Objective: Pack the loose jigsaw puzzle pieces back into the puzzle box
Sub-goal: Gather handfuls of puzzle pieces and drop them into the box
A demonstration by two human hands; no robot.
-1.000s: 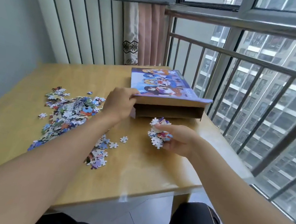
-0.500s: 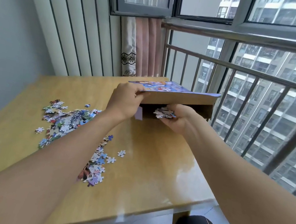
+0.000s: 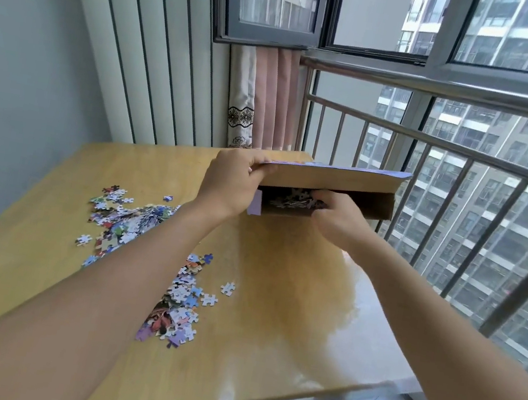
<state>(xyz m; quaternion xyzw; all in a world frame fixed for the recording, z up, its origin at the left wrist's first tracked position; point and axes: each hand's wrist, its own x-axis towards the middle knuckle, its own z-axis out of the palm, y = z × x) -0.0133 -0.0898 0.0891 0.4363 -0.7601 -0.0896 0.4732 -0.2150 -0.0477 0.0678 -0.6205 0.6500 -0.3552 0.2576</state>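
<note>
At table's [image 3: 273,305] far edge, your left hand [image 3: 228,184] grips puzzle box [image 3: 335,180] flap; your right hand [image 3: 339,220] holds pieces [image 3: 293,199] inside opening. Loose pieces [image 3: 127,223] at 9 o'clock.

No text, label or number is legible anywhere in view.

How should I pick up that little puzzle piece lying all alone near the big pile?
The lone puzzle piece lies flat on the table, apart from the pile. Probably come straight down from above and pinch its two opposite edges with thumb and fingertip; it is too thin to grab from the side, so sliding it first may help.
</note>
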